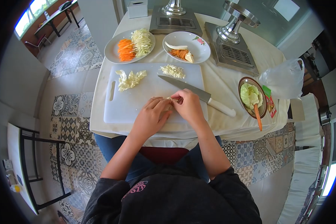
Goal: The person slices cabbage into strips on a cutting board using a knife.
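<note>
My left hand [153, 112] and my right hand [187, 105] meet at the near part of a white cutting board [125, 106]. Their fingers close around a small pale piece of cabbage [169, 98], mostly covered by the fingertips. Beside my right hand lies a kitchen knife [198, 91], its blade on the board and its white handle reaching past the right edge. Crumpled cabbage leaves [130, 80] rest at the board's upper left. A small heap of shredded cabbage [173, 71] sits near its far edge.
Behind the board, one plate [110, 52] carries carrot strips [126, 50] and shredded cabbage [141, 43]; another plate [205, 52] holds vegetable scraps. On the right are a brown-rimmed bowl [241, 106] with cabbage and a carrot, and a plastic bag [285, 79]. Metal stands [231, 48] occupy the back.
</note>
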Demonstrator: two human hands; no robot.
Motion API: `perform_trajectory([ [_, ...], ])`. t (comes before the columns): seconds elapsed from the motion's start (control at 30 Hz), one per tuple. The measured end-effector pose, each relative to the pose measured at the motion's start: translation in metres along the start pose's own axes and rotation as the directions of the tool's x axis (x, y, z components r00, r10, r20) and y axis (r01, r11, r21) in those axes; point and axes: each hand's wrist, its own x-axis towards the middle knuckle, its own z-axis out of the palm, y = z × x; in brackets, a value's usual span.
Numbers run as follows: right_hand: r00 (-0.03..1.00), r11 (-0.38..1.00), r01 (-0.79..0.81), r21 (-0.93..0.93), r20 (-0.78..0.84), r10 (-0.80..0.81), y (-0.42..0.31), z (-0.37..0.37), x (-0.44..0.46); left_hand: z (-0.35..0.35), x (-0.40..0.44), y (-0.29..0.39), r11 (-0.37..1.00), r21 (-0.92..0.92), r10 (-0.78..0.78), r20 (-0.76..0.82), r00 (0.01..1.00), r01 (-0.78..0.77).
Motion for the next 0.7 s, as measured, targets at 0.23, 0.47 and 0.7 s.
perform_trajectory([
  [0.23,0.993,0.999,-0.020,0.046,0.118,0.014,-0.005,-0.009,-0.006,-0.006,-0.013,0.004,0.932,0.348,0.096,0.047,0.994,-0.106],
  [0.47,1.000,0.978,-0.012,-0.206,-0.027,0.007,-0.010,-0.092,-0.028,0.000,-0.020,0.014,0.830,0.519,0.150,0.146,0.978,-0.205],
  [0.7,0.999,0.913,0.027,-0.407,0.049,-0.008,0.048,-0.130,-0.055,0.010,-0.023,0.011,0.835,0.515,0.135,0.150,0.979,-0.194],
])
